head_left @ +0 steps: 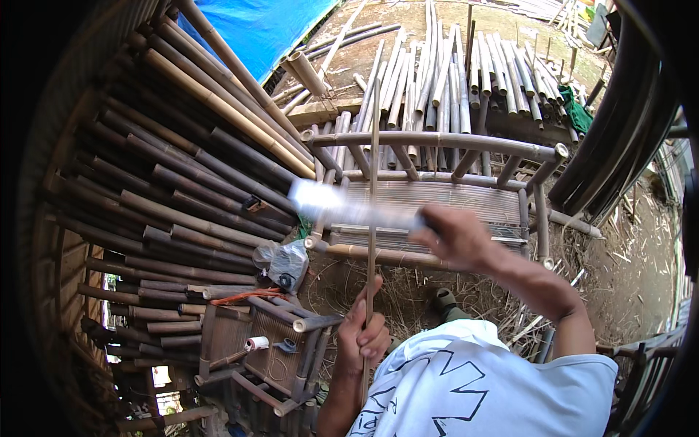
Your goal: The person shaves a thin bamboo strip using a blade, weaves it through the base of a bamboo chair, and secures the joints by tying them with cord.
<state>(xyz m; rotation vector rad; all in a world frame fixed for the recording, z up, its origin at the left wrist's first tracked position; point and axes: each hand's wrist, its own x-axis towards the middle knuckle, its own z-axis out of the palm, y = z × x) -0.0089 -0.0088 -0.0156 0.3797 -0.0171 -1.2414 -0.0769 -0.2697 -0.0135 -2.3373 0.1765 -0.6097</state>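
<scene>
My left hand (362, 331) is closed around a long, thin bamboo strip (373, 153), which stands roughly upright in front of me. Gripped in my right hand (460, 237) is a broad-bladed knife (320, 200), smeared by motion. Its dark handle sits in my fist and its pale blade points left, crossing the line of the strip above my left hand. Whether blade and strip touch, I cannot tell. Behind them stands a bamboo bench (437, 140) with a slatted seat.
Bamboo poles (182, 178) are stacked along the left, and more poles (437, 80) lie beyond the bench. At lower left, a small bamboo seat (226, 335) bears a white roll (256, 343). A plastic bag (289, 266) rests nearby. Shavings litter the ground (619, 284). A blue tarp (258, 33) hangs far left.
</scene>
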